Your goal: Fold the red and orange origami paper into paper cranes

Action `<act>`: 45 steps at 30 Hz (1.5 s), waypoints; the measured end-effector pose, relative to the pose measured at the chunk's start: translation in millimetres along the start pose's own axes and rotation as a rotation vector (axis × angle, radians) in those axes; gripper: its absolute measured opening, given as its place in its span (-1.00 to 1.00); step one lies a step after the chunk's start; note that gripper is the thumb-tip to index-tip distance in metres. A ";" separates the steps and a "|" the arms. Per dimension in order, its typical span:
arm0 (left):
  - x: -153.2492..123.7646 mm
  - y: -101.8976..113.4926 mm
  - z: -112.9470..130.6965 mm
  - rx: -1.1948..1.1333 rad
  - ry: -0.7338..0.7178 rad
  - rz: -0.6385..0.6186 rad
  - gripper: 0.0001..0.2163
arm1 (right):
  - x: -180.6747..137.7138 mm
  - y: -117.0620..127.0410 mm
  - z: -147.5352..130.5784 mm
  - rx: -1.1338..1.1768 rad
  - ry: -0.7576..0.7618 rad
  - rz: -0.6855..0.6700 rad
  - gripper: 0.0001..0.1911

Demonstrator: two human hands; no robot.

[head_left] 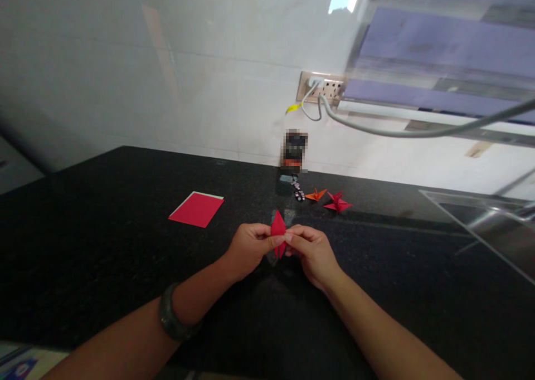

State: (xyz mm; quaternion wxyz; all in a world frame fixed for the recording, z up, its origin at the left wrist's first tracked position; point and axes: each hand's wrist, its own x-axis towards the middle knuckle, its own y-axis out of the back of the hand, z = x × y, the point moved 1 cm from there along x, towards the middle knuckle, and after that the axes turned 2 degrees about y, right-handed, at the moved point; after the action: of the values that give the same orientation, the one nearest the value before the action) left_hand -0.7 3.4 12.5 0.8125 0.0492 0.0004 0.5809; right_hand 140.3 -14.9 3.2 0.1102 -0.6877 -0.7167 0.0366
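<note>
Folded red paper [278, 223], slim diamond, lower end split, held two-handed

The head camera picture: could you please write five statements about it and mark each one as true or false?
1. The left hand and the right hand both hold the folded red paper. True.
2. The bracelet is on the right arm. False: the bracelet is on the left arm.
3. The orange folded piece lies beside the red star-shaped piece. True.
4. The flat red sheet lies to the right of both hands. False: the flat red sheet lies to the left of them.
5. A white plug is in the wall socket. True.
</note>
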 end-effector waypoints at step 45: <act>-1.1 -3.2 -1.7 -0.370 0.216 0.003 -0.78 | 3.4 4.6 -2.1 -0.045 -0.138 -0.048 -0.62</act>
State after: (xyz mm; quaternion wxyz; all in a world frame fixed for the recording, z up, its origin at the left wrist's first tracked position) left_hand 1.9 1.5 10.4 0.8020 -0.1633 -0.0195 0.5743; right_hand 145.1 -11.5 4.7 0.0457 -0.6685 -0.7394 0.0652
